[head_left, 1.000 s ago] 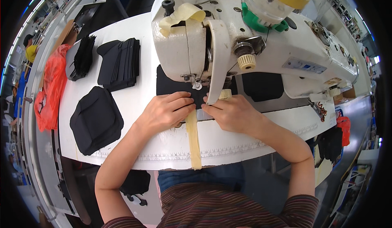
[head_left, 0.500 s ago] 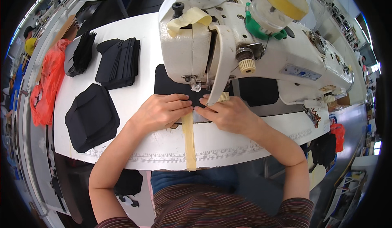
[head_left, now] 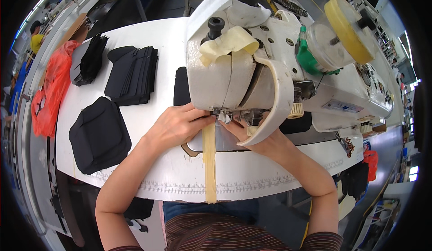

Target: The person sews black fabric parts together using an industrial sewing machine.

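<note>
A black fabric piece [head_left: 181,87] lies under the head of a white sewing machine [head_left: 229,82], which hides most of it. My left hand [head_left: 179,125] is at its near edge, thumb and fingers pinched together beside the metal presser foot [head_left: 223,116]. From the other side my right hand [head_left: 266,142] reaches in, fingers drawn together toward the same edge. A curved white lever [head_left: 278,102] and the machine head cover part of that hand. Below the presser foot, a strip of yellow tape [head_left: 209,165] runs down the white tabletop [head_left: 171,170].
Left on the table are a flat stack of black pieces [head_left: 100,134], a fanned stack [head_left: 132,75] and an upright bundle [head_left: 90,61]. A red plastic bag [head_left: 54,89] hangs at the left edge. Another black piece [head_left: 296,123] lies right, under the machine arm. A person in yellow [head_left: 36,39] is far left.
My viewpoint has shifted, so the machine head looms larger and lower. The black piece between my hands is now mostly hidden behind it. My hands stay by the presser foot.
</note>
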A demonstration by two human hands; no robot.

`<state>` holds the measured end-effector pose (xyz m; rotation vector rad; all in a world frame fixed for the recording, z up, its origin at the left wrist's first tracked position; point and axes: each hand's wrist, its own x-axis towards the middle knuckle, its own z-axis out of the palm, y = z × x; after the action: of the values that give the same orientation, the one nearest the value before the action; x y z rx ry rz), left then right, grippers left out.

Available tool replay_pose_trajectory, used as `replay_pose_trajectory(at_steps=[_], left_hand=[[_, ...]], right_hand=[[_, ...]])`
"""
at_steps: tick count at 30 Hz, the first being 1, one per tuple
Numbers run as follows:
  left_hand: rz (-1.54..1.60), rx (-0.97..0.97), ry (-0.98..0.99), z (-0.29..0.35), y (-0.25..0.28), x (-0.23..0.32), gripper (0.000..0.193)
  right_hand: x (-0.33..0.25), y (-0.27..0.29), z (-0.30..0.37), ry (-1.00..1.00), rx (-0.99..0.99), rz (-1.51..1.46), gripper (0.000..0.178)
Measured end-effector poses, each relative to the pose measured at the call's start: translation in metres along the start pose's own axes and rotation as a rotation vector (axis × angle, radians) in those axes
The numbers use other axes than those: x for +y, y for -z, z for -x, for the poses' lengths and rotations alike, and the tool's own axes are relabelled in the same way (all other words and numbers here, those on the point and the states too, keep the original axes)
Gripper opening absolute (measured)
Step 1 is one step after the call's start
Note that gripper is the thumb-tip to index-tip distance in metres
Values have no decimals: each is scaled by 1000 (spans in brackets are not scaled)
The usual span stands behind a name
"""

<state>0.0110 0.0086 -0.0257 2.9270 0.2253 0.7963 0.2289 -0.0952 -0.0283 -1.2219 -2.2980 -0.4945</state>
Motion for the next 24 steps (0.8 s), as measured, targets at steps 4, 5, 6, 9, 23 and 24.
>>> replay_pose_trajectory(at_steps=[4, 5, 6, 9, 23, 24], left_hand=[[-21, 0, 21, 4, 1, 0, 29], [-1, 5, 45, 3, 1, 1, 29], [19, 7, 69, 3, 1, 1, 29], [20, -20, 82, -1, -3, 0, 28], [-29, -17, 353, 19, -10, -61, 23], [-191, 3, 343, 29, -11, -81, 21]], right_hand=[[-3, -7, 8, -28, -32, 12, 15], [-5, -6, 11, -23, -71, 49, 19], [-7, -4, 11, -19, -110, 84, 24], [-7, 26, 14, -72, -212, -50, 17], [69, 102, 95, -568, -331, -214, 23], [70, 101, 90, -545, -324, -219, 23]])
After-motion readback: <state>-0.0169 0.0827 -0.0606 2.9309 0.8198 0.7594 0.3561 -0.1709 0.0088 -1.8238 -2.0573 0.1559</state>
